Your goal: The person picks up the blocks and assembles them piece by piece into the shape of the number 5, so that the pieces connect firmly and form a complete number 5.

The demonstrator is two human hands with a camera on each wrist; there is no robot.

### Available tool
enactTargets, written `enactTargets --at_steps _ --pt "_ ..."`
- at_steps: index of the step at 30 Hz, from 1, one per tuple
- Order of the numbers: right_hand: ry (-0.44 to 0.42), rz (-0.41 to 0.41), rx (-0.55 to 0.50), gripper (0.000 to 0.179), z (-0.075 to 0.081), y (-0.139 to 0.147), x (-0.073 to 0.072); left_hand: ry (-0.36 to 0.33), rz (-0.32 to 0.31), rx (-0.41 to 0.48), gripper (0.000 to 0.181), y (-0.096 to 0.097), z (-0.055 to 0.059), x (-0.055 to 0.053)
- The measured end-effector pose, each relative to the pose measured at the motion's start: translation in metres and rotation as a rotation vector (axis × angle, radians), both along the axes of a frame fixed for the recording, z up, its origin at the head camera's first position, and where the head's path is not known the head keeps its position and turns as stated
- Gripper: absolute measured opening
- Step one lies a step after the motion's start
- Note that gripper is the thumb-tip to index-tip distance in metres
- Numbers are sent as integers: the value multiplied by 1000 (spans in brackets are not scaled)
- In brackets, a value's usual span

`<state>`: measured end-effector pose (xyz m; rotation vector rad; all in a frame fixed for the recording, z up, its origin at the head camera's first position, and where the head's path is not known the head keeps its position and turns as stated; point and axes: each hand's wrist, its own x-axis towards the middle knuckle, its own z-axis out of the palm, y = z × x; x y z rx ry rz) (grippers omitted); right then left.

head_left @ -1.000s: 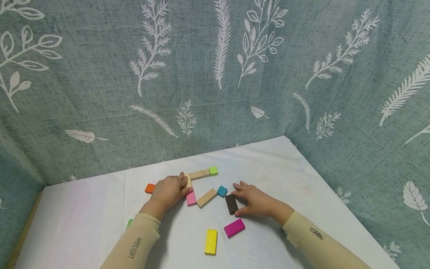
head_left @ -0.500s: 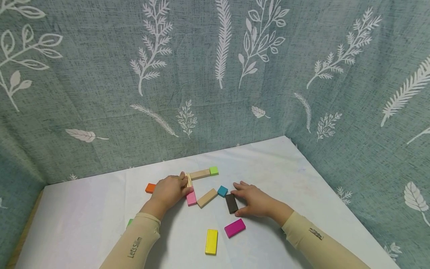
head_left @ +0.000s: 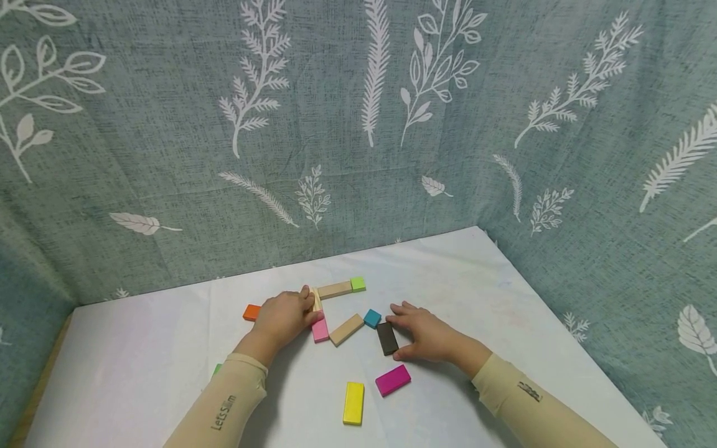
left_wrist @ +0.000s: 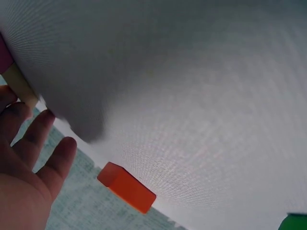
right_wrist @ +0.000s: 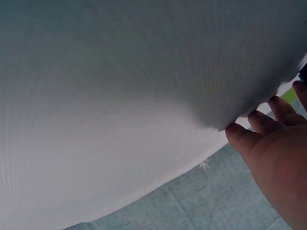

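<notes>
In the head view my left hand (head_left: 282, 317) lies over a small plain wooden block (head_left: 317, 301), its thumb and forefinger on either side of it. The thumb tip also overlaps the pink block (head_left: 320, 331) that adjoins it. In the left wrist view the fingertips meet the wooden block (left_wrist: 20, 86), and the ring and little fingers are spread. My right hand (head_left: 428, 334) holds a dark brown block (head_left: 388, 339) between thumb and forefinger at its two ends. A blue block (head_left: 372, 318) sits at the dark block's far corner.
A longer wooden block (head_left: 335, 290) meets a lime cube (head_left: 358, 284) at the back. Another wooden block (head_left: 346, 330) slants toward the blue one. Nearer lie magenta (head_left: 393, 380) and yellow (head_left: 353, 403) blocks. Orange (head_left: 251, 312) and green (head_left: 217, 369) blocks lie left, partly hidden.
The whole head view shifts very slightly. Both hands and all the blocks keep the same places relative to each other.
</notes>
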<state>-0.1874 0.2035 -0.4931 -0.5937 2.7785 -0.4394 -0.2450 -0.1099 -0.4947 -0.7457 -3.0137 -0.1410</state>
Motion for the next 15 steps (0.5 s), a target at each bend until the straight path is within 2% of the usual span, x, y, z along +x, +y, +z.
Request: enactTargets --at_steps 10,15 --pt "-4 -6 -24 81 3 2 0 -10 1 -9 56 1 2 1" --pt "24 26 -62 69 10 2 -3 -2 -8 -17 57 0 2 1"
